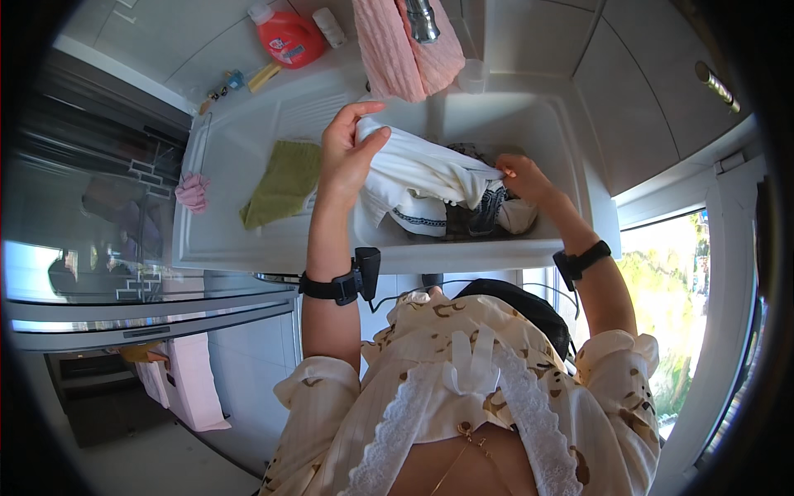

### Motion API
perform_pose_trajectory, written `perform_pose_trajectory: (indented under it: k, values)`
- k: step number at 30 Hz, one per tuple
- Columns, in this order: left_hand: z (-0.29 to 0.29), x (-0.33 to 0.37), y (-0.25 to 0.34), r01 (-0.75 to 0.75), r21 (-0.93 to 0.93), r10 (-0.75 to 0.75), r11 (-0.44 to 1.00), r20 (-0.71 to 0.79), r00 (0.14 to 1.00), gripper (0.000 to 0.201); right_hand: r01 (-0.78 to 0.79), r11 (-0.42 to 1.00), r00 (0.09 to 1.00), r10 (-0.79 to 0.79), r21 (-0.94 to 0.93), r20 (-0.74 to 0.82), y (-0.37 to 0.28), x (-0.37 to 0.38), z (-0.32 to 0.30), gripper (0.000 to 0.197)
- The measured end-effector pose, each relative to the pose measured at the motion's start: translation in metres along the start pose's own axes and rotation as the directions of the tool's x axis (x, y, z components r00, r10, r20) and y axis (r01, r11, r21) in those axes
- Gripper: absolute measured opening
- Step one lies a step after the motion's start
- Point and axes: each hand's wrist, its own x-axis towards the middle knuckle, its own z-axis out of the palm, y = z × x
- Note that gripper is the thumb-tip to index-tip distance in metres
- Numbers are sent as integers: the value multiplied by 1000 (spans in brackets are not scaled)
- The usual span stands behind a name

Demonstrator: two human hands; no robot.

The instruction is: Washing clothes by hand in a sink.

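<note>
A white garment [426, 169] with dark patterned trim hangs stretched between my hands over the sink basin. My left hand [350, 149] grips its upper left end, the cloth passing between thumb and fingers. At the other end, my right hand [523, 178] is closed on the garment, its fingertips pinching the fabric. Below the garment, dark patterned cloth [488, 212] and an off-white bunched piece [517, 217] lie in the basin; the white cloth hides part of them. An olive-green cloth [283, 183] lies flat on the ribbed washboard side, left of my left hand.
A pink towel [397, 54] drapes by the metal faucet [422, 23]. Behind the white sink [397, 259] stand a red detergent bottle [288, 37] and a wooden-handled brush [265, 77]. A pink scrunchie [192, 192] sits at the left rim. A window [662, 306] is at right.
</note>
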Motion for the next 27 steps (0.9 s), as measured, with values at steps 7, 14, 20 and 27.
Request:
perform_pose_trajectory:
  k: [7,14,20,27]
  values:
    - [-17,-3,-27,68,184,-81,980,60,995,31,-94,619,965,250,780,-81,-25,-5,-34,19]
    - [0,-6,-60,121,537,-248,835,171,954,39,76,393,988,92,917,-121,-75,-4,-51,13]
    - [48,-13,-74,-78,613,-57,786,197,979,63,35,465,998,22,885,-51,-94,1,-47,13]
    - [55,-6,-90,236,159,-280,959,377,883,37,24,495,999,25,869,-42,-86,4,-51,13]
